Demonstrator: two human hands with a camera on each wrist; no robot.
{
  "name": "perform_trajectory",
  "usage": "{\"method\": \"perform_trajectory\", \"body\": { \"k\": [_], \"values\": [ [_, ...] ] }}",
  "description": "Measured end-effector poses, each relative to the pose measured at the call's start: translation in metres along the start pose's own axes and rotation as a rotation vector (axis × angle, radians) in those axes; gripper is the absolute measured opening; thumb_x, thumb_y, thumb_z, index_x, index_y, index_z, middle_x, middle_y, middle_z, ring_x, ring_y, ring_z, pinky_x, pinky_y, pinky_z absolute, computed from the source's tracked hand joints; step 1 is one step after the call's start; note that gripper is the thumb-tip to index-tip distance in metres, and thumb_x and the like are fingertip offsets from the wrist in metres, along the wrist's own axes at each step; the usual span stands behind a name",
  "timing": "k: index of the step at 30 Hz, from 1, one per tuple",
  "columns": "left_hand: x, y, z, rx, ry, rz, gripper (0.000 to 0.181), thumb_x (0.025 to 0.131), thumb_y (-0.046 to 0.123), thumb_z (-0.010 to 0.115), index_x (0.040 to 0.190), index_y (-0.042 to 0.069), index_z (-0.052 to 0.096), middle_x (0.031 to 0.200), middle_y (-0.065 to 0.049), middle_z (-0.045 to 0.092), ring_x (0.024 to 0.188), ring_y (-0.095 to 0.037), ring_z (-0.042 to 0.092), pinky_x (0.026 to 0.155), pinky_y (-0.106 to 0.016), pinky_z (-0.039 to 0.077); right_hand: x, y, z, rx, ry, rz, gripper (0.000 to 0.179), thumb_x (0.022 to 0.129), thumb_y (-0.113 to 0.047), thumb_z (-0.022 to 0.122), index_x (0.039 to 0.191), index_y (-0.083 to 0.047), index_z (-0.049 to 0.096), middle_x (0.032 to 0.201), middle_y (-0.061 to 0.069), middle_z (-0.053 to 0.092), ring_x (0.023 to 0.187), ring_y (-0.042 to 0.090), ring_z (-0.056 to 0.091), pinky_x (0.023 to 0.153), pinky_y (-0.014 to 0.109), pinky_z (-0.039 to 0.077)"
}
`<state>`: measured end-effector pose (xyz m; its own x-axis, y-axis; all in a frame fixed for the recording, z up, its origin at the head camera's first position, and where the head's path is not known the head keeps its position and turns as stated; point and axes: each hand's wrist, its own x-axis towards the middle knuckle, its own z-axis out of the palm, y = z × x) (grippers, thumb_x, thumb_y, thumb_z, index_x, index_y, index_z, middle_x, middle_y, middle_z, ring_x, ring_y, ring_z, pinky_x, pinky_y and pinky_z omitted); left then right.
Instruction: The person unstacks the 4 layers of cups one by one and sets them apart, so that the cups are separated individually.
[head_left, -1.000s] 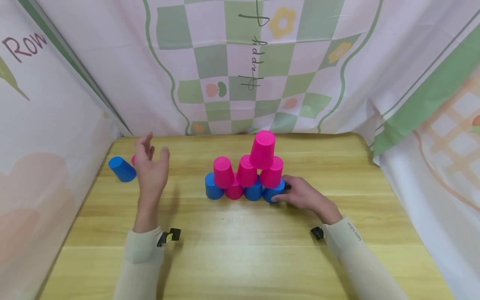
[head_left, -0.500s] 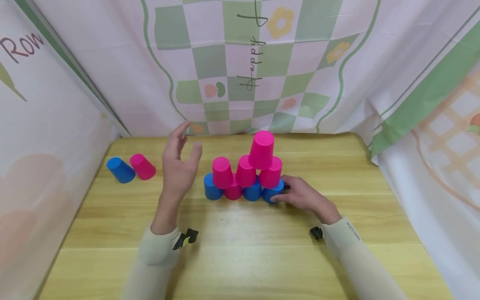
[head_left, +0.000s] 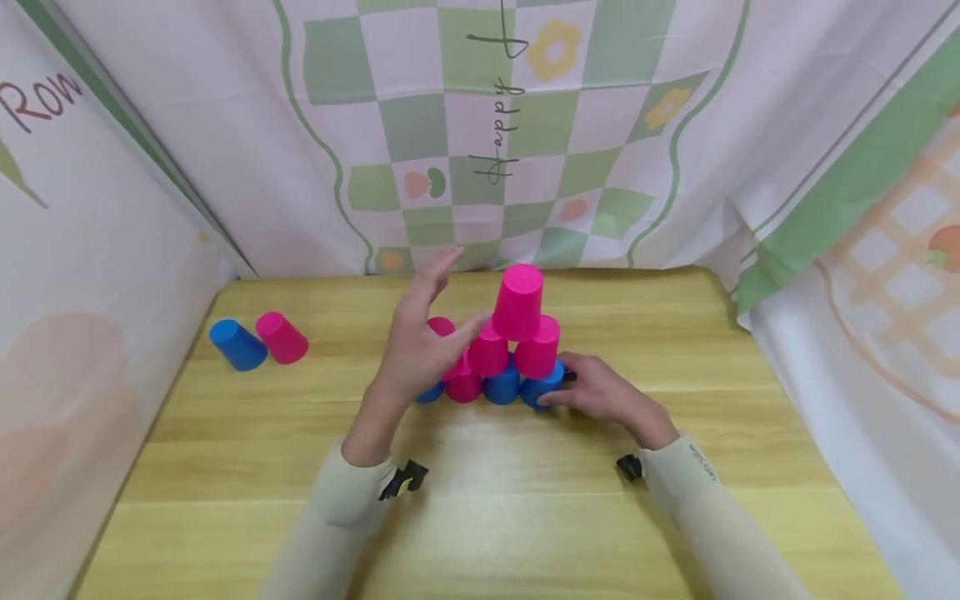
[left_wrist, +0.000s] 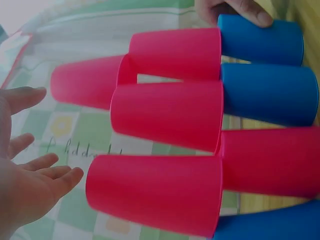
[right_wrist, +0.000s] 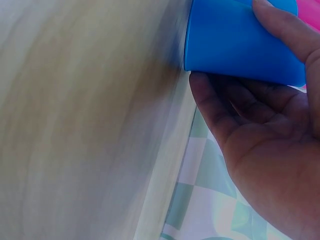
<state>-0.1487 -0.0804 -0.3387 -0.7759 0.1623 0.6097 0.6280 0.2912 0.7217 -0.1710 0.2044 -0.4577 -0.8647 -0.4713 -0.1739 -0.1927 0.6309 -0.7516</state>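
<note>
Upturned plastic cups stand stacked in tiers: a bottom row of blue and pink, three pink cups above it, and a single pink cup [head_left: 519, 302] on top, right of centre. My left hand [head_left: 412, 350] is in front of the stack's left end in the head view, fingers spread and holding nothing; the left wrist view shows a gap between it and the top pink cup [left_wrist: 85, 82]. With thumb and fingers on either side, my right hand [head_left: 603, 390] holds the blue cup [right_wrist: 235, 45] at the bottom row's right end. My left hand partly hides the leftmost cups.
Off to the left on the wooden table [head_left: 495, 517], a blue cup [head_left: 238, 345] and a pink cup [head_left: 282, 338] stand side by side, upside down. A patterned curtain [head_left: 420, 125] hangs behind the table's far edge, with more cloth on both sides.
My left hand has swept right, from beside the two separate cups to the stack, uncovering the separate pink cup. My right hand stays on the same blue cup.
</note>
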Motion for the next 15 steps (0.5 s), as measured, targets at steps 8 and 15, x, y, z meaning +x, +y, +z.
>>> {"method": "perform_trajectory", "body": {
  "k": [8,15],
  "values": [
    [0.003,-0.002,0.024,-0.041,-0.083,0.019,0.076,0.084,0.017,0.078,0.149,0.019,0.04,0.151,0.005,0.039,0.138,-0.011,0.037,0.109,-0.033,0.042,0.0,0.003,0.001,-0.021,0.004,-0.002,0.049,0.078,-0.046,0.08,0.117,-0.022,0.063,0.104,-0.007,0.068,0.089,0.017,0.062,0.086,0.038,0.054],
    [0.009,0.001,0.037,-0.062,-0.131,0.001,0.081,0.082,0.017,0.079,0.151,0.021,0.036,0.154,0.005,0.036,0.135,-0.012,0.041,0.103,-0.032,0.047,0.001,0.002,0.001,-0.017,0.006,-0.015,0.046,0.078,-0.042,0.081,0.116,-0.022,0.064,0.104,-0.007,0.068,0.091,0.016,0.063,0.089,0.04,0.054]
  ]
}}
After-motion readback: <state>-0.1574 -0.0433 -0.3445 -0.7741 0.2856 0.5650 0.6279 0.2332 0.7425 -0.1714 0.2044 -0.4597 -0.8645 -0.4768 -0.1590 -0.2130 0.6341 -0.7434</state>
